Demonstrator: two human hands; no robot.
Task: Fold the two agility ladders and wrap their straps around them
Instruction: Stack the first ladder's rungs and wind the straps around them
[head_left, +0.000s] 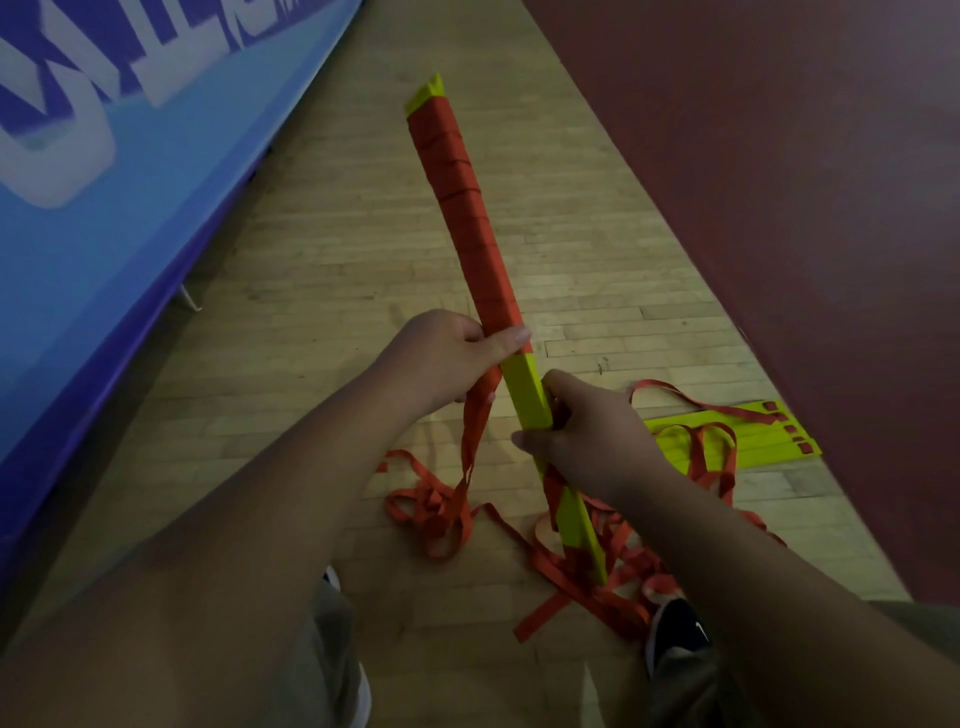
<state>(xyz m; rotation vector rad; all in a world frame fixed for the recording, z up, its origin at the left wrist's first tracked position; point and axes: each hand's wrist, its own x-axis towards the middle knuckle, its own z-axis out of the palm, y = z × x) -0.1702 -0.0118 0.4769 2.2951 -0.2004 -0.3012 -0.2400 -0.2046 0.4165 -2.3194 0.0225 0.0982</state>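
A folded bundle of yellow-green ladder rungs points away from me, its far half tightly wound in red strap. My left hand grips the bundle at the edge of the wound part, thumb on top, with a length of strap hanging below it. My right hand grips the bare yellow section lower down. Loose red strap lies tangled on the floor under the hands. The second ladder lies folded flat on the floor to the right, its strap looped over it.
I stand on a wooden floor. A blue padded mat with white lettering runs along the left. A dark red surface fills the right side. My dark shoe is near the strap pile.
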